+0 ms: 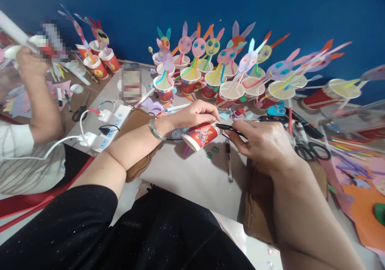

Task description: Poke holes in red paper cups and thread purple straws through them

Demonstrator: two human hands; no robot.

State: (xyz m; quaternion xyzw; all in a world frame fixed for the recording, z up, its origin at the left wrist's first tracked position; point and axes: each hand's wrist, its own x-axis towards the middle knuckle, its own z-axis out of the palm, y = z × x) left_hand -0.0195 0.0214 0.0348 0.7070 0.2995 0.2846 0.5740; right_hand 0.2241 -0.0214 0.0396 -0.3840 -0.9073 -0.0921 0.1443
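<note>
Left hand [200,114] pinching a paper cup [203,137], right hand [264,139] gripping apparent scissors [225,126]: we judge it unfinished, the long-eared cup-puppets [227,56] behind complete.

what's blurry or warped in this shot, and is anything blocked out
Head view, centre: the cup in the left hand is fairly sharp; head view, right edge: the purple strips look smeared and stretched; head view, left half: two patches are pixelated, hiding what lies there.
</note>
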